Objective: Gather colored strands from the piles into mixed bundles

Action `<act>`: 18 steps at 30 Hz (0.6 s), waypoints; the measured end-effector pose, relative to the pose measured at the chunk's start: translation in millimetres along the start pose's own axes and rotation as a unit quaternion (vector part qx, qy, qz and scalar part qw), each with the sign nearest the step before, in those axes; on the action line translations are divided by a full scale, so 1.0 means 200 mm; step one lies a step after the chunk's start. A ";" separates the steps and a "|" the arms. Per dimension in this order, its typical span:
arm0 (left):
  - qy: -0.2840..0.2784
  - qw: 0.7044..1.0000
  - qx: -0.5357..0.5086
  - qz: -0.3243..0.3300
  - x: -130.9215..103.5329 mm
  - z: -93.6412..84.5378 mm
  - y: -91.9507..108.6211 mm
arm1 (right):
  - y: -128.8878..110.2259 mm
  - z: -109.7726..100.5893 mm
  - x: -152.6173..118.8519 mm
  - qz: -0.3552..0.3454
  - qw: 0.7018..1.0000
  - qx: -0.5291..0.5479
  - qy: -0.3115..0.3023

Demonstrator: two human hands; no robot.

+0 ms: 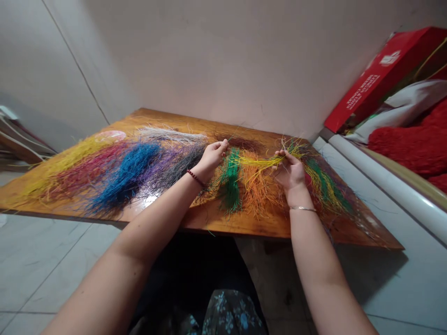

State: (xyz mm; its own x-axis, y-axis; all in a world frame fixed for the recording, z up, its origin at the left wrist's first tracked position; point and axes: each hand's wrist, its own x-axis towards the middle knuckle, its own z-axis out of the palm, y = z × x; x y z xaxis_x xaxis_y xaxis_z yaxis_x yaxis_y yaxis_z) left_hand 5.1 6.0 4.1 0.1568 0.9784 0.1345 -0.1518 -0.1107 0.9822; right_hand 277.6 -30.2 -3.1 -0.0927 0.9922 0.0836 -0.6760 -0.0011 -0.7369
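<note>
Thin coloured strands lie in loose bundles across a wooden table [265, 225]. My right hand [292, 173] is closed round a bunch of yellow strands [258, 161], whose ends stick out to the left over an orange bundle [256, 186]. Thumb and fingertips of my left hand [211, 160] are pinched together, and a thin dark green strand [234, 135] rises from them toward the wall. Just right of that hand lies a green bundle [232, 181]. Dark brown strands [244, 143] spread behind it.
Blue [125, 172], yellow [63, 158], red [91, 165], purple [162, 163], grey [183, 160] and white [172, 135] bundles lie to the left. Mixed green and yellow strands [324, 184] are at the right. A red box [380, 79] and red material [408, 144] stand beyond the table's right side.
</note>
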 end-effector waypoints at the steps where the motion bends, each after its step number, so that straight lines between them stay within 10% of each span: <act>1: 0.008 1.000 0.016 0.004 0.00 0.00 0.00 | -0.01 0.00 -0.01 -0.012 1.000 0.015 -0.002; 6: 0.079 0.975 0.195 0.073 0.02 -0.04 -0.02 | -0.03 -0.01 -0.04 -0.054 0.993 0.096 -0.032; 10: 0.121 0.896 0.417 0.091 -0.02 -0.05 -0.01 | -0.04 -0.02 -0.06 -0.049 0.990 0.126 -0.048; 18: 0.022 0.805 0.593 0.019 -0.06 -0.04 0.00 | -0.05 -0.03 -0.03 -0.027 0.992 0.124 -0.025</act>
State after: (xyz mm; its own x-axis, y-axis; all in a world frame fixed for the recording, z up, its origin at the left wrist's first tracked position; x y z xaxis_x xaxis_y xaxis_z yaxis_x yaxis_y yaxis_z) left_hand -5.3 -4.9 0.6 0.1345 0.9728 0.1886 0.8868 -0.2031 0.4150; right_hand 289.9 -34.3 -0.8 -0.0844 0.9842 0.1560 -0.8394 0.0142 -0.5433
